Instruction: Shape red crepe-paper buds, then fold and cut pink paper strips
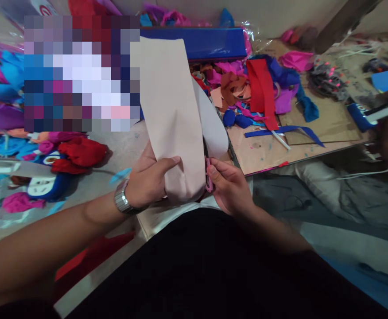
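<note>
A long pale pink sheet [174, 97], folded or curled at its lower end, stands up in front of me. My left hand [152, 175] grips its lower left side, thumb lying over the front and the other fingers hidden behind. At the sheet's right edge, my right hand [229, 181] is closed on the pink loop handles of scissors [209, 179]. The blades are mostly hidden, so I cannot tell how far they are apart. Behind the pink sheet a white rounded sheet [212, 119] shows.
Coloured scraps [234, 88] and a red strip [262, 93] cover the table to the right, by a blue box [214, 43]. A pincushion-like bundle [328, 77] lies farther right. On the left are red cloth [81, 155] and a blue-and-white power strip [46, 186].
</note>
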Demonstrator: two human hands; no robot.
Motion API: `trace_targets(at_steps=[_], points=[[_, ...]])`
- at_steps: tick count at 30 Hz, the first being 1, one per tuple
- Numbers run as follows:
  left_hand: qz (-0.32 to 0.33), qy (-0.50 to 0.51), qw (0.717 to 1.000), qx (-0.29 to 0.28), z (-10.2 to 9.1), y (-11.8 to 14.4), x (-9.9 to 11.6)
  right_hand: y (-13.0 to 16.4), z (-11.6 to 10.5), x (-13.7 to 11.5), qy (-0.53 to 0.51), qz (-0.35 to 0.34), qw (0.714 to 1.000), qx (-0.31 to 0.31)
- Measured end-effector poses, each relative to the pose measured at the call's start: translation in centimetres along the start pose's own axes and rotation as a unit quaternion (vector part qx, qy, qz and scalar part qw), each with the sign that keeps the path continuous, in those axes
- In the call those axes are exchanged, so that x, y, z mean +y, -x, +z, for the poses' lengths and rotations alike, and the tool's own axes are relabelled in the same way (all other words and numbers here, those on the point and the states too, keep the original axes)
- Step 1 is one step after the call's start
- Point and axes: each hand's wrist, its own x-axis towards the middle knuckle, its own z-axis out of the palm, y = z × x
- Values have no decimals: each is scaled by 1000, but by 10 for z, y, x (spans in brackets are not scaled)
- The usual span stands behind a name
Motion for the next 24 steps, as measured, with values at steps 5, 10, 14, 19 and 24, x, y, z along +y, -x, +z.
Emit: trace_targets(at_steps=[5, 10, 14, 19, 24], points=[[-21, 24, 999, -3, 2, 0, 4, 1, 3, -2, -45, 13, 999, 23], [-16, 46, 999, -11, 2, -1, 3, -1, 4, -3, -48, 13, 998, 30], [-17, 60, 998, -18, 0, -1, -1, -4, 1, -3, -21, -5, 999, 24], [-26, 49, 998, -16, -2, -1, -3, -7, 2, -2, -9, -9, 1000, 26], [-34, 35, 999, 3, -1, -1, -1, -9, 6, -4, -39, 12, 999, 35]])
